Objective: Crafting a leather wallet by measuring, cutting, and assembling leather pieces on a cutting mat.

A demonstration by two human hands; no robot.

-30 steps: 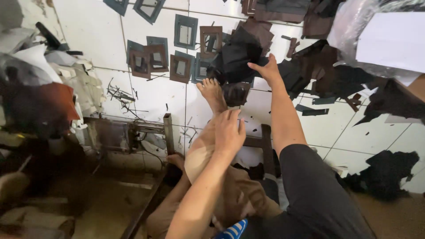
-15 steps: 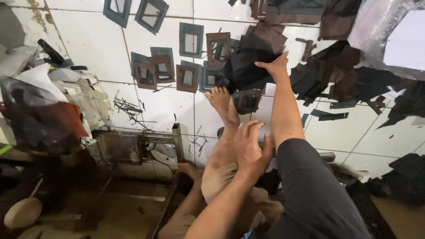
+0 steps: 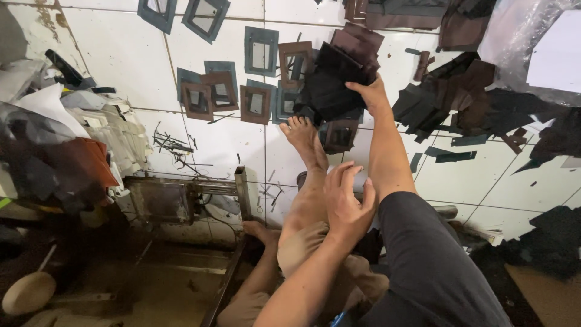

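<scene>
On the tiled floor [image 3: 230,139], right hand [image 3: 370,97] grips 1 stack of dark cut pieces [image 3: 330,91], left hand [image 3: 346,200] open over shin; many square frames [image 3: 257,103] lie uncollected.

White tiled floor [image 3: 502,181]; rectangular cut-out frames [image 3: 257,103], dark scraps [image 3: 460,103], and thin black trimmings [image 3: 172,145] lie strewn across it.

Both arms are bare from the elbow down, no watch or rings showing on the left hand [image 3: 346,203] or right hand [image 3: 370,95]. Dark charcoal short sleeve [image 3: 433,260], khaki trousers [image 3: 315,254], barefoot [image 3: 304,140].
</scene>
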